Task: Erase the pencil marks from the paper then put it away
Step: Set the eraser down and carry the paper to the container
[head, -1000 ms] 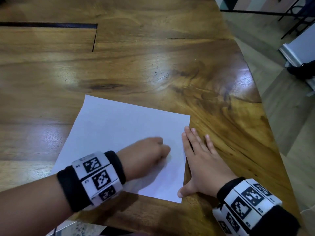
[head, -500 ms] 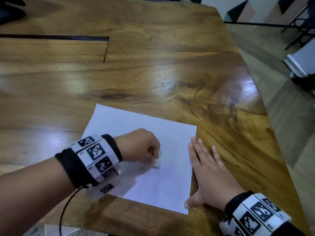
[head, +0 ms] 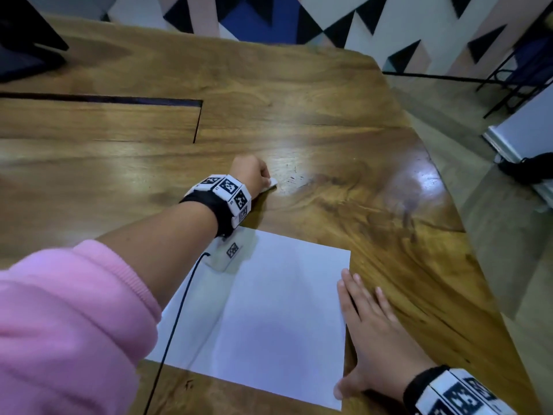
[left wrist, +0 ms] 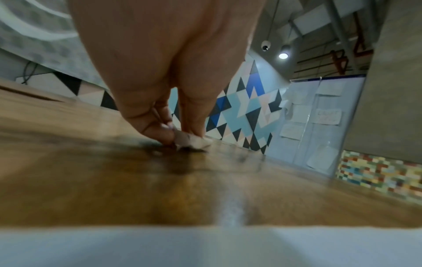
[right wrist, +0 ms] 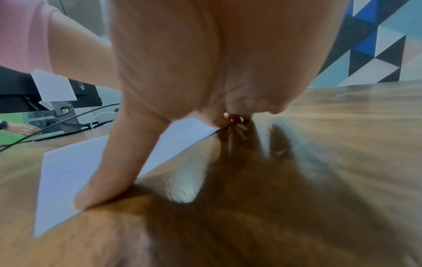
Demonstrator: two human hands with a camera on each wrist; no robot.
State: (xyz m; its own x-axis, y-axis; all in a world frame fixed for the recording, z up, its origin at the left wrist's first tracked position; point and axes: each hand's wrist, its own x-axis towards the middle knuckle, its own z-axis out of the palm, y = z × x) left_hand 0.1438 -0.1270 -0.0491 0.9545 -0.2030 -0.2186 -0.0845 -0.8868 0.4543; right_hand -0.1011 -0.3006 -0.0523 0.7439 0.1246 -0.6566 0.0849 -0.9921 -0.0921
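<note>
While the sheet looks clean from the head view, the put-away step seems to be starting:
left hand: left hand (head: 253, 172) pinches the eraser (head: 270, 184) between thumb and fingertips, low on the table (head: 344, 145), past the paper's far edge.
eraser: small, white, touching or just above the wood in the left wrist view (left wrist: 194, 141); cannot tell which. Long axis unclear, mostly hidden by fingers.
right hand: right hand (head: 371, 333) lies flat, fingers straight and together, pressing the paper's right edge; thumb on the near right corner (right wrist: 102, 180).
paper: paper (head: 269, 319) flat on the table, near the person, between the two arms, long axis roughly left-right, turned slightly clockwise.
key relation: paper lies toward the person from the left hand; right hand already touches it, so right is nearer.
judgement: release eraser, then lift paper.
marks: none visible.
</note>
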